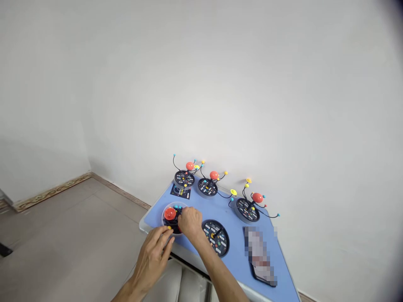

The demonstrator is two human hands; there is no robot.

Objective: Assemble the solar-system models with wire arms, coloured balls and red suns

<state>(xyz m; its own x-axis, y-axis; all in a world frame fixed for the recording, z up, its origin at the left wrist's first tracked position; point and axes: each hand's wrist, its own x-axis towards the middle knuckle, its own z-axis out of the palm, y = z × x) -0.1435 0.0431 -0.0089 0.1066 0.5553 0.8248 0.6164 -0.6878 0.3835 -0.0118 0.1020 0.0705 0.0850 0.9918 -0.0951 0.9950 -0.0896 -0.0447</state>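
A small blue-topped table point(231, 251) stands against a white wall. Near its left front corner sits a clear round bowl point(166, 209) holding loose toy parts, among them a red ball point(170, 213) and small coloured beads. My right hand point(190, 221) reaches into the bowl with its fingers curled over the parts; what they grip is hidden. My left hand point(155, 253) rests at the bowl's near rim, fingers stretched toward it. A flat black round base point(215, 237) with coloured markings lies just right of my right wrist.
Three assembled solar-system models point(184, 176) point(208, 184) point(250, 206) with red balls and wire arms stand along the table's back edge. A leaflet point(180, 192) lies by the left one. A dark phone point(261, 260) lies at the front right. Tiled floor point(69, 226) spreads left.
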